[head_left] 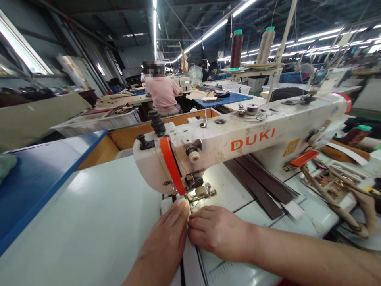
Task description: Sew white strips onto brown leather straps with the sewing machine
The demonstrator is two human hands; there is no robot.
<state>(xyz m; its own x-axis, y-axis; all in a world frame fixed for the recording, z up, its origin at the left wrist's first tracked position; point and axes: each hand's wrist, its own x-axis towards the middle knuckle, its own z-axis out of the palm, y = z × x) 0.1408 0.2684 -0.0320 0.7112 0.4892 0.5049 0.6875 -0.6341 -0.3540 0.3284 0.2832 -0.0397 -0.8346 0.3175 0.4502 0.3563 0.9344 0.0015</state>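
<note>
A white DUKI sewing machine (pixel 253 139) stands across the pale table (pixel 89 222). Its presser foot (pixel 202 192) is lit by a small lamp. My left hand (pixel 166 242) lies flat with fingers stretched toward the foot, pressing on a thin white strip (pixel 190 262) that runs back toward me. My right hand (pixel 218 232) sits just right of it, fingers curled down and pinching the strip's edge near the foot. The two hands touch at the fingertips. Most of the strip is hidden under them.
Dark brown strips (pixel 258 186) lie under the machine arm. Tan straps and small parts (pixel 336 190) pile at the right. A blue board (pixel 35 178) lies at the left. A person in a pink shirt (pixel 162 93) sits at a far table. Thread cones (pixel 236 47) stand behind.
</note>
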